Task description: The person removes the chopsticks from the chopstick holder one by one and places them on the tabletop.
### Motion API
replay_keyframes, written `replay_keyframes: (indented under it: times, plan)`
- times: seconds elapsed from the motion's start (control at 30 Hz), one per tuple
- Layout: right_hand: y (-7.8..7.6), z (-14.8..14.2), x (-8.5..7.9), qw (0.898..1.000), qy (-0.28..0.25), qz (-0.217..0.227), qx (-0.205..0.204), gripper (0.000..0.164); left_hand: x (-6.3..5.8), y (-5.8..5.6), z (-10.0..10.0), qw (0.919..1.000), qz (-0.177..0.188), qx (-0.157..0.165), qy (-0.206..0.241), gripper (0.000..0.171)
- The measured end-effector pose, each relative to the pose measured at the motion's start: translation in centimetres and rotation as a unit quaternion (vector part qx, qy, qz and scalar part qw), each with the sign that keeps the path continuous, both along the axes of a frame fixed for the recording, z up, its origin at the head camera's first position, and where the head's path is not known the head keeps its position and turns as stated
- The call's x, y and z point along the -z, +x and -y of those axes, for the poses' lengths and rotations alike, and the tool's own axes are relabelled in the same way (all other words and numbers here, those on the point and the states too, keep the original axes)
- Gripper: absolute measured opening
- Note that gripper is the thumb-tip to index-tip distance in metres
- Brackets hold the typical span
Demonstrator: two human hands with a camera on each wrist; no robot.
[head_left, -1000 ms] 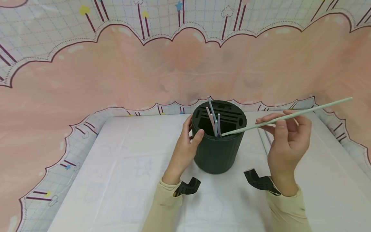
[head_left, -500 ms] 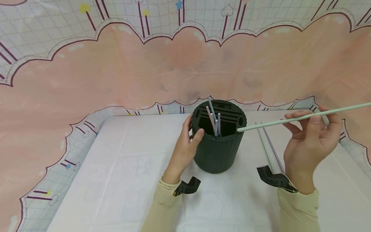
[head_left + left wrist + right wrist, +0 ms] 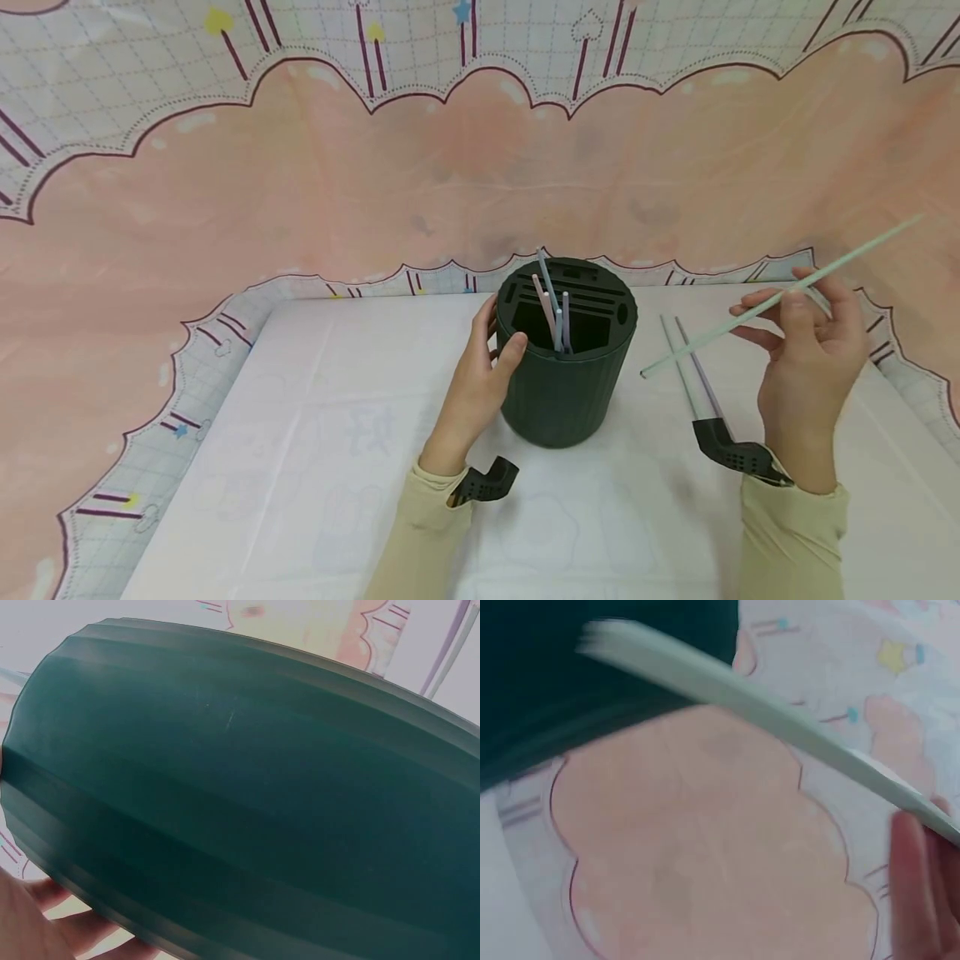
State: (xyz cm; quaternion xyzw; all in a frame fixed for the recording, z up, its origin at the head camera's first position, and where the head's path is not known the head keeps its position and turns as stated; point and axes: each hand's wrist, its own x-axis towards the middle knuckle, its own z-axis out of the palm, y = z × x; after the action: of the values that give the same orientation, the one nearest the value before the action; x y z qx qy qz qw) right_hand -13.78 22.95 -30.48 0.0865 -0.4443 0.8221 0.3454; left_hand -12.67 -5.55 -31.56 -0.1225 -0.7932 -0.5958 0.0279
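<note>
My left hand (image 3: 474, 396) grips a dark green round pen holder (image 3: 564, 400) at its left side, with the thumb over the front rim. In the left wrist view the ribbed wall of the pen holder (image 3: 240, 780) fills most of the picture, fingertips along its edge. Several thin straws, pink, blue (image 3: 548, 279) and purple (image 3: 566, 321), stand in its front opening. To the right, my right hand (image 3: 813, 358) pinches a long pale green straw (image 3: 705, 338). This straw slants down leftward, its lower end in the air just right of the pen holder.
Two more straws, one green (image 3: 678, 365) and one purple (image 3: 699, 367), lie on the white table (image 3: 315, 433) right of the pen holder, partly hidden by the right wrist's black camera mount (image 3: 738, 454). A pink patterned curtain (image 3: 450, 183) hangs behind the table.
My right hand has moved right, drawing the green straw's end away from the pen holder's opening and tilting it lower. The left hand and pen holder have stayed put.
</note>
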Motion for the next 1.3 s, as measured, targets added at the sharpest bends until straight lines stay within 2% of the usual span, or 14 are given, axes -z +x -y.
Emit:
replay_keyframes:
  times: [0.07, 0.1, 0.13, 0.2, 0.33, 0.43, 0.47, 0.57, 0.63, 0.8, 0.87, 1.1, 1.3]
  plan:
    - [0.0, -0.1, 0.4, 0.995, 0.083, 0.055, 0.007, 0.029, -0.1, 0.0, 0.0, 1.0, 0.0, 0.001, 0.001, 0.059]
    - [-0.1, -0.2, 0.6, 0.988, 0.129, 0.079, 0.016, 0.029, -0.1, 0.0, 0.0, 1.0, 0.0, 0.002, 0.001, 0.059]
    - [-0.2, -0.2, 0.8, 0.977, 0.18, 0.107, 0.03, 0.03, 0.0, 0.0, 0.0, 1.0, 0.0, 0.002, 0.001, 0.059]
    - [-0.4, -0.1, 1.3, 0.948, 0.276, 0.151, 0.055, 0.034, 0.0, 0.0, 0.1, 1.0, -0.001, 0.002, -0.001, 0.058]
    - [-0.9, 0.1, 2.2, 0.868, 0.44, 0.208, 0.095, 0.044, 0.0, 0.0, 0.1, 1.0, -0.001, 0.002, -0.003, 0.058]
    - [-1.2, 0.2, 2.7, 0.825, 0.507, 0.232, 0.096, 0.047, 0.0, 0.0, 0.1, 1.0, 0.0, 0.001, -0.002, 0.058]
    - [-1.3, 0.2, 2.9, 0.813, 0.522, 0.241, 0.093, 0.048, 0.0, 0.0, 0.1, 1.0, 0.0, 0.001, -0.003, 0.058]
    - [-1.7, 0.1, 3.5, 0.787, 0.551, 0.267, 0.078, 0.048, -0.1, -0.1, 0.1, 1.0, 0.001, 0.001, -0.003, 0.058]
    - [-2.3, -0.3, 4.5, 0.767, 0.571, 0.28, 0.081, 0.049, -0.1, -0.1, 0.2, 1.0, 0.002, 0.001, -0.004, 0.058]
    - [-2.9, -0.5, 5.6, 0.746, 0.591, 0.298, 0.071, 0.051, -0.1, -0.2, 0.2, 1.0, 0.006, 0.0, -0.006, 0.059]
    - [-2.8, -0.4, 5.4, 0.747, 0.589, 0.303, 0.059, 0.051, -0.1, -0.2, 0.2, 0.9999, 0.008, -0.001, -0.006, 0.06]
    - [-3.8, -1.0, 7.0, 0.724, 0.616, 0.304, 0.055, 0.057, -0.2, -0.2, 0.1, 0.9999, 0.011, -0.004, -0.007, 0.059]
    - [-4.4, -1.2, 8.3, 0.702, 0.631, 0.33, 0.019, 0.056, -0.3, -0.3, -0.1, 0.9999, 0.011, -0.005, -0.007, 0.059]
